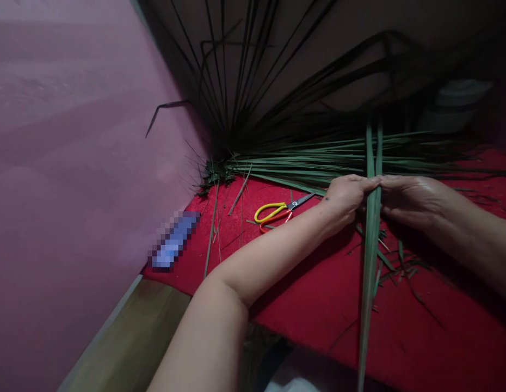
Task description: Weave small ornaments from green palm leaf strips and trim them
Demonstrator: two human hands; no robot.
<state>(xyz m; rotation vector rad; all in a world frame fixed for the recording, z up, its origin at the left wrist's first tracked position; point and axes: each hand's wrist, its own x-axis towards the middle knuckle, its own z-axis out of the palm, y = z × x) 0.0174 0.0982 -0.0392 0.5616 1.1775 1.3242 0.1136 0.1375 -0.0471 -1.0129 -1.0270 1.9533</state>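
I have a long green leaf (372, 234) in front of me, over the red cloth (314, 310). It goes from the bottom edge of my view up toward the dark back, and above my fingers I see two thin strips side by side. My left hand (346, 200) pinches the leaf from the left, near the middle. My right hand (416, 200) pinches it from the right at the same spot, so my fingertips are very close together.

Under my right hand, little leaf bits (394, 267) lie all messy on the cloth. By my left arm are scissors (294, 205) with one yellow handle and one red one. My arm hides a bit of the red one. Some thin stalks (240, 190) lie to the left of them.

Behind my hands lies a big pile of green leaves (302, 161). Dark leaves (236, 114) spread up behind it like a fan. A blurry blue thing (173, 242) is by the pink wall (73, 136).
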